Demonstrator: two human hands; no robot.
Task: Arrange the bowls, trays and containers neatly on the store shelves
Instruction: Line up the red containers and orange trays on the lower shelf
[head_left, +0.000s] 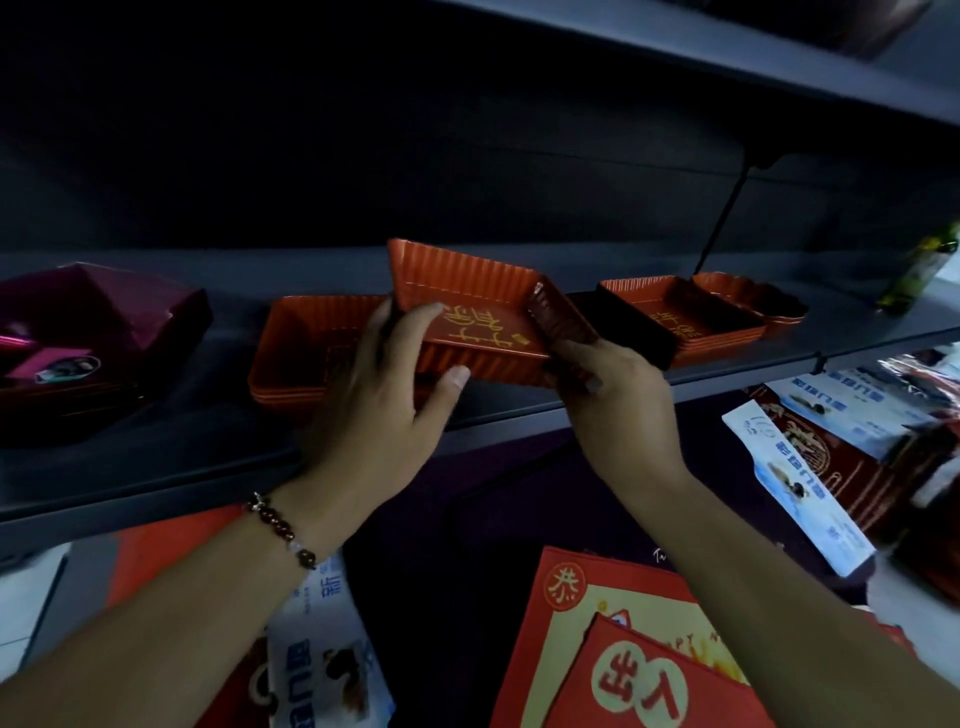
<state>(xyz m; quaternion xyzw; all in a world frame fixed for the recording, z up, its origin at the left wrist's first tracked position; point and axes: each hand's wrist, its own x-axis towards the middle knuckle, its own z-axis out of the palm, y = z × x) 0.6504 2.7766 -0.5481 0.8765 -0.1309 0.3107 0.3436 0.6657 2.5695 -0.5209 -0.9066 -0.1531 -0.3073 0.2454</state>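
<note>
A red ribbed tray with gold characters (483, 306) is tilted above the dark shelf (208, 441), held between both hands. My left hand (384, 384) grips its left end, thumb under the front wall and fingers over the rim. My right hand (608, 395) grips its right front corner. Behind and left of it, a stack of like red trays (296, 353) lies on the shelf. To the right sit another stack of red trays (691, 317) and a scalloped red dish (753, 296).
A dark maroon box (93, 332) with small items inside stands at the shelf's left. A green bottle (924, 270) stands at the far right. Below the shelf lie red paper sheets (613, 660) and blue-white packets (810, 499). Another shelf (779, 57) runs overhead.
</note>
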